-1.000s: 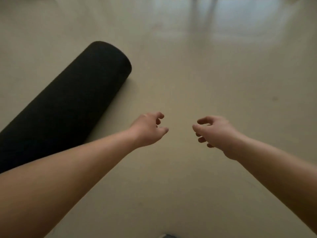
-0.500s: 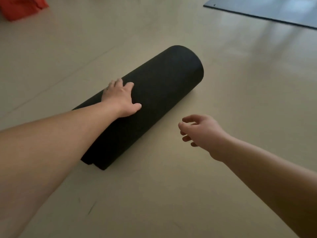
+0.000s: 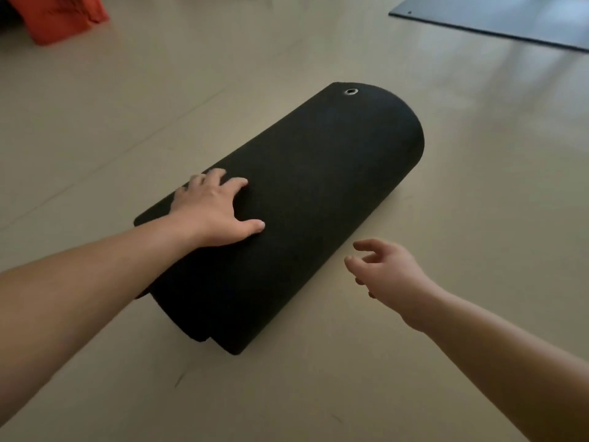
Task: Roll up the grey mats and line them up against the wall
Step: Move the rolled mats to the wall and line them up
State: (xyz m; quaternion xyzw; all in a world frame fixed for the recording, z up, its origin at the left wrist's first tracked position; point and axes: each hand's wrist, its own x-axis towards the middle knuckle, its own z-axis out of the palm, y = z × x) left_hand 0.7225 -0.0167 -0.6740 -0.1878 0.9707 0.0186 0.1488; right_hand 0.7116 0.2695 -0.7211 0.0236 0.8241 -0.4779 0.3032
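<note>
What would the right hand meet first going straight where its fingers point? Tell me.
Probably the near side of the dark rolled-up foam mat: the right hand points up-left at it, not touching. Depth is unclear from one view.

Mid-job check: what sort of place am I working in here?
Likely an open exercise or activity room, though that is a guess: a wide bare floor, a dark rolled mat under the left hand, and another mat lying flat at far right.

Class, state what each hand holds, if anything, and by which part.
Nothing is held. The left hand lies flat atop the rolled dark grey mat; the right hand hangs free beside it.
</note>
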